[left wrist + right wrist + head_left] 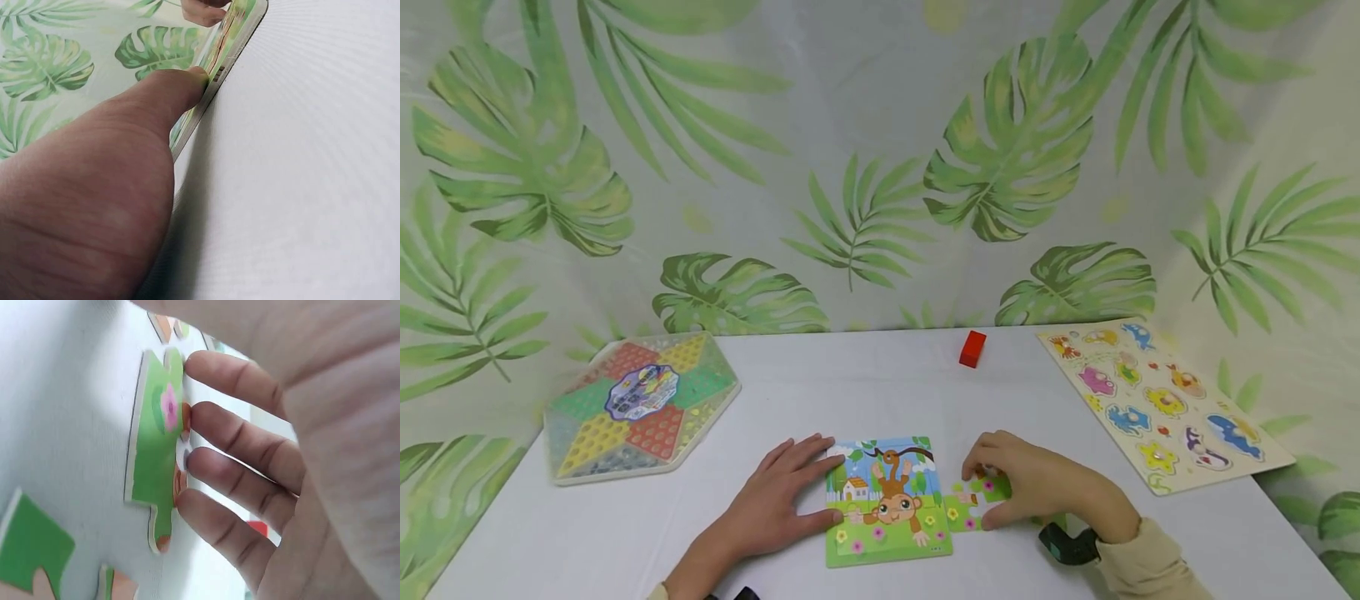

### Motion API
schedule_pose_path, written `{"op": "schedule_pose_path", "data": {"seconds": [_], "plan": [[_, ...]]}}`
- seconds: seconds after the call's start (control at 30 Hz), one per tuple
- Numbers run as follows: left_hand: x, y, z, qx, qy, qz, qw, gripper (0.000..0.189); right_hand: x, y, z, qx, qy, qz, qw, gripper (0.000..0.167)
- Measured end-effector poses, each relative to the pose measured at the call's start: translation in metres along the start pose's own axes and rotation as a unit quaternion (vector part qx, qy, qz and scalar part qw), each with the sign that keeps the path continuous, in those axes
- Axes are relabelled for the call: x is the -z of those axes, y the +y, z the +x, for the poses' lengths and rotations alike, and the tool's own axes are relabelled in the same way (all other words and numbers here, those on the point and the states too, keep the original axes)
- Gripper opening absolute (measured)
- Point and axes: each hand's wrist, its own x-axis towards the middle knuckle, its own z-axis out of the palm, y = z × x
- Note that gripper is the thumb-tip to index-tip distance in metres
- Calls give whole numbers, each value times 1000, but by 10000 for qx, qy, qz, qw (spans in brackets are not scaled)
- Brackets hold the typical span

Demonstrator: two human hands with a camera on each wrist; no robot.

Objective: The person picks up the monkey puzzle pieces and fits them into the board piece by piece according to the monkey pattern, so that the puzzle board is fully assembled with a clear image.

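Note:
A square picture puzzle (887, 500) showing a monkey, a house and flowers lies on the table. My left hand (782, 492) rests at its left side, fingers extended; in the left wrist view the thumb (181, 87) touches the board's edge. Right of the puzzle are loose green jigsaw pieces (962, 512) with flowers and bits of brown. Over them bends my right hand (1037, 475), thumb apart from the fingers. Seen from the right wrist, the fingertips touch the side of a green jigsaw piece (156, 437) with a pink flower. The right thumb's tip is out of that view.
More loose pieces (37, 544) lie near the right hand. A hexagonal game board (643, 408) with colored sections is at the left, a red block (972, 349) at the back, and a sea-animal peg board (1165, 404) at the right. A leaf-patterned cloth (880, 167) hangs behind.

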Motion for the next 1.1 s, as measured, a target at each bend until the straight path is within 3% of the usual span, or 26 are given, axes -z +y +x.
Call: {"op": "schedule_pose_path", "data": {"seconds": [0.17,0.57,0.87,1.1], "plan": [[1,0,1,-67,66,54,9999,69,-4,-9,3,20,-81,-17,10000,50],[1,1,-2,127,-141,-116,9998,70,-4,-17,4,110,-247,293,9992,36],[1,0,2,-123,78,40,9999,69,-2,-17,4,393,-55,296,9988,30],[1,1,1,-8,-49,-38,10000,70,-4,-30,10,684,218,295,9970,37]]}}
